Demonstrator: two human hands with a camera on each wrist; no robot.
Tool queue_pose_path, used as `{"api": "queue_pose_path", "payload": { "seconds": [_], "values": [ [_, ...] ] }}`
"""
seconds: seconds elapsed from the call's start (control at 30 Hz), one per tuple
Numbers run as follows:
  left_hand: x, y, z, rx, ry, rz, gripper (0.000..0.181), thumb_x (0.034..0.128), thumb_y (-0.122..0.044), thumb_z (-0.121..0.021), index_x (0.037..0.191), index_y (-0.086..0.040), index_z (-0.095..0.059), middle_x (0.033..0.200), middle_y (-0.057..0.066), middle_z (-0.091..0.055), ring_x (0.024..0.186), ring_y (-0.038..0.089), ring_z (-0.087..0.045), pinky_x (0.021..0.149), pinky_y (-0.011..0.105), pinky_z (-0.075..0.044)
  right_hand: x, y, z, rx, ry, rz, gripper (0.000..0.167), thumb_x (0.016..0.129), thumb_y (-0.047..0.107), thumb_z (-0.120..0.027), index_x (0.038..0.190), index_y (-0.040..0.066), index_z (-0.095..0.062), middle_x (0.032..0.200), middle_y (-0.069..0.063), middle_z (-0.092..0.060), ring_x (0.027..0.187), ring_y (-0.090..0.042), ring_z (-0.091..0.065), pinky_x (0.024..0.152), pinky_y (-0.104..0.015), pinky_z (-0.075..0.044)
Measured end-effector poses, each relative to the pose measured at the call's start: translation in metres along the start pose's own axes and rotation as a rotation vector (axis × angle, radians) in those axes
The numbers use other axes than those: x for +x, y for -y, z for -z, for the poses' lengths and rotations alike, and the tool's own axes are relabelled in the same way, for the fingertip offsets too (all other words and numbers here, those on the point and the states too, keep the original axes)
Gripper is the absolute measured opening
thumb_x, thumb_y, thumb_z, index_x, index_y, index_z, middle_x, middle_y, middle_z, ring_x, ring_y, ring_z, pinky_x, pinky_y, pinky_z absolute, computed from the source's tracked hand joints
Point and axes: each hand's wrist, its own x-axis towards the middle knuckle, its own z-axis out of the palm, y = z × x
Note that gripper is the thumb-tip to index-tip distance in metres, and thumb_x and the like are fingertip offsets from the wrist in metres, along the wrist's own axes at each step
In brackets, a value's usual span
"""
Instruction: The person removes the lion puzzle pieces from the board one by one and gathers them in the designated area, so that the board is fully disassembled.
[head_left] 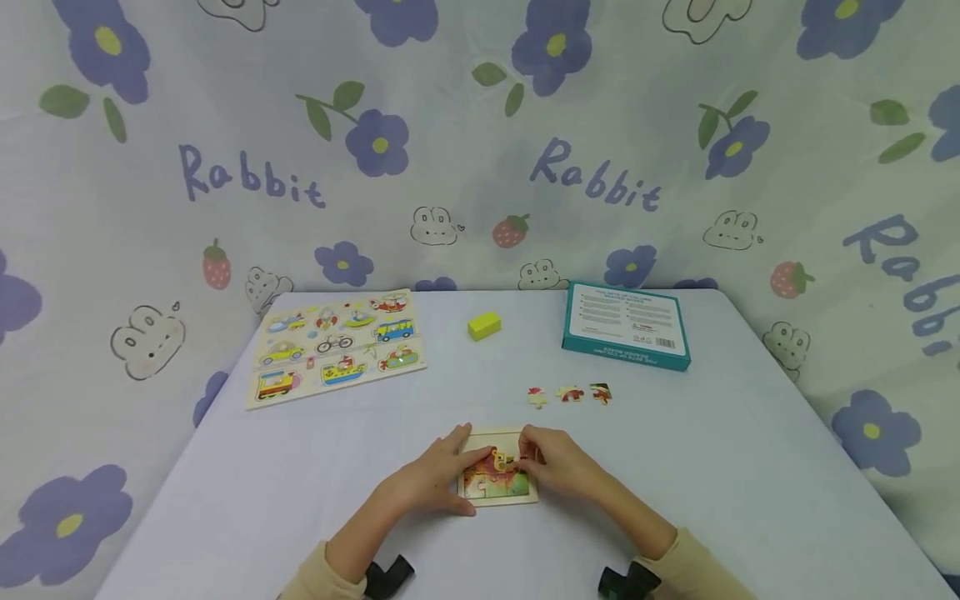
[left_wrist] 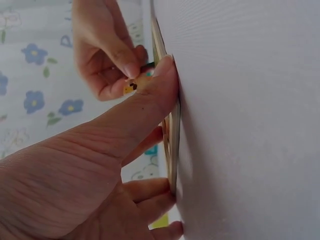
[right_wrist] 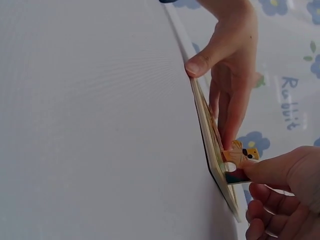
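A small wooden jigsaw puzzle tray (head_left: 498, 502) lies on the table in front of me, its picture partly filled in. My left hand (head_left: 429, 477) braces the tray's left side with spread, fairly straight fingers. Its thumb touches the near edge, and the index finger reaches over the picture. Between thumb and fingertips, my right hand (head_left: 561, 463) pinches a puzzle piece (right_wrist: 239, 156) with an orange and yellow animal picture. The piece stands tilted over the right part of the tray, close to the left index fingertip. Whether it touches the tray's floor is hard to tell.
Three loose puzzle pieces, the middle one (head_left: 570, 394) among them, lie beyond the tray to the right. Farther back are a vehicle puzzle board (head_left: 360, 343) on the left, a yellow block (head_left: 484, 326) and a teal-edged box (head_left: 627, 325) on the right.
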Motion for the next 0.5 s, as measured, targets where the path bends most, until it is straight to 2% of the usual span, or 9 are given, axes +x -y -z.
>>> {"api": "queue_pose_path", "payload": {
  "seconds": [0.17, 0.27, 0.5],
  "values": [
    [-0.001, 0.003, -0.002, -0.008, -0.008, -0.016, 0.082, 0.0706, -0.038, -0.077, 0.14, -0.017, -0.039, 0.149, 0.022, -0.014, 0.136, 0.035, -0.013, 0.106, 0.05, -0.018, -0.001, -0.001, 0.003, 0.023, -0.003, -0.011, 0.019, 0.083, 0.012, -0.068, 0.078, 0.017, -0.05, 0.07, 0.011, -0.047, 0.064, -0.005, -0.045, 0.053, -0.019, -0.04],
    [-0.002, 0.004, -0.002, -0.024, -0.009, -0.02, 0.082, 0.0707, -0.038, -0.077, 0.14, -0.017, -0.039, 0.149, 0.022, -0.013, 0.136, 0.036, -0.012, 0.106, 0.05, -0.017, -0.002, -0.002, 0.005, 0.044, 0.004, -0.044, 0.019, 0.084, 0.012, -0.067, 0.079, 0.018, -0.05, 0.069, 0.011, -0.048, 0.063, -0.004, -0.045, 0.052, -0.019, -0.041],
    [-0.001, 0.004, -0.002, -0.036, -0.008, -0.027, 0.082, 0.0708, -0.038, -0.077, 0.141, -0.018, -0.039, 0.149, 0.021, -0.013, 0.137, 0.034, -0.011, 0.107, 0.05, -0.017, -0.005, -0.004, 0.014, 0.102, 0.004, -0.069, 0.014, 0.086, 0.014, -0.065, 0.082, 0.015, -0.051, 0.07, 0.01, -0.053, 0.062, -0.004, -0.048, 0.051, -0.021, -0.043]
  ]
}}
